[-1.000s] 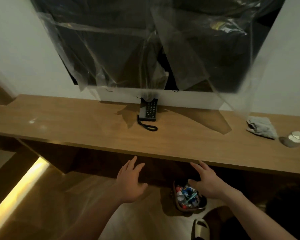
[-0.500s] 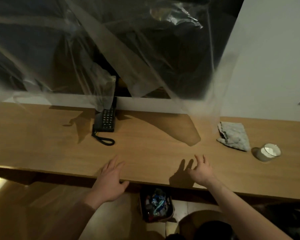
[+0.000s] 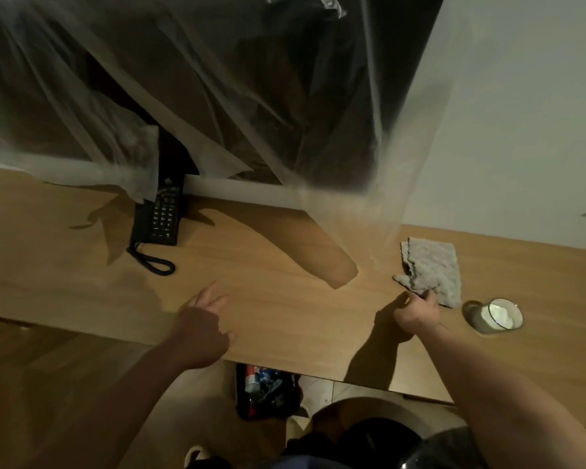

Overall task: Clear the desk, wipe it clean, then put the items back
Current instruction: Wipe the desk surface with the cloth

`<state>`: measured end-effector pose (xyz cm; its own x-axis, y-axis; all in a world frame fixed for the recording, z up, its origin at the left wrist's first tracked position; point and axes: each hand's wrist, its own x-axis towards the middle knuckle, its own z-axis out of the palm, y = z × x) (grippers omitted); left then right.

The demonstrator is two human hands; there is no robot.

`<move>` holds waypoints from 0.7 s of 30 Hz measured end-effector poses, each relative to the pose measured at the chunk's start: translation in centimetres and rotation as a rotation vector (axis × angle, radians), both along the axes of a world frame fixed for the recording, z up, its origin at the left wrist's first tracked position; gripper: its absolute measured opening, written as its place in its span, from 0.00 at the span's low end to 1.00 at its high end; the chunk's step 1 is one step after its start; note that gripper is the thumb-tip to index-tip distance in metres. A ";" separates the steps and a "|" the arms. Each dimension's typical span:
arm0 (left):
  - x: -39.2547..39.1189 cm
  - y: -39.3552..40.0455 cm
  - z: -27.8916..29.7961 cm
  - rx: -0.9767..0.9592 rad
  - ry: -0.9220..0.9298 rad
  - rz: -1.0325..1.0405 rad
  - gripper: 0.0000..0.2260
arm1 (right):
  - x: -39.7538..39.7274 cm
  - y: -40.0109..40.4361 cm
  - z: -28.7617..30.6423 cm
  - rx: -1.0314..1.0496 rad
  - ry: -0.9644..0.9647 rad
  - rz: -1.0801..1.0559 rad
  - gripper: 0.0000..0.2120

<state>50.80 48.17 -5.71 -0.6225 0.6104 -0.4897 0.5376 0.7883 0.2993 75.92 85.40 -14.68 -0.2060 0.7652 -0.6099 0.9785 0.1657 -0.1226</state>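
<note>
Right hand (image 3: pixel 416 314) over desk (image 3: pixel 285 299), fingertips at near edge of grey cloth (image 3: pixel 432 270); grip unclear. Cloth flat at its 12 o'clock. Glass (image 3: pixel 494 315) at 3 o'clock. Left hand (image 3: pixel 202 330) hovers, fingers loose, empty. Telephone (image 3: pixel 159 220) at its 11 o'clock.

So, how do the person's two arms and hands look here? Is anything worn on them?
Both forearms are bare up to the frame edge: no sleeves show. The left hand and the right hand wear no gloves, and I see no watch, ring or bracelet on either wrist, though the light is dim. Dark clothing shows only at the bottom edge, near the right arm.
</note>
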 end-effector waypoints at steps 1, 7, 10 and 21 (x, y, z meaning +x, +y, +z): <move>-0.1 0.0 -0.2 0.021 -0.001 0.014 0.37 | -0.1 0.6 -0.1 -0.001 -0.029 0.016 0.37; 1.3 -0.9 -2.0 0.022 0.010 0.007 0.35 | -2.2 1.1 -0.5 0.041 -0.078 0.184 0.30; 2.0 -1.3 -1.9 0.037 -0.045 0.055 0.32 | -6.1 -2.2 1.6 -0.152 0.004 0.448 0.20; 1.0 -9.2 1.1 0.212 -0.035 0.249 0.26 | -16.7 -17.8 9.4 -0.164 0.498 0.590 0.10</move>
<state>51.76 39.01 -4.65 -0.7506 0.5324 -0.3914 0.3227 0.8122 0.4859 59.25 67.56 -5.33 -0.8285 0.3528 -0.4349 0.5582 0.5820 -0.5913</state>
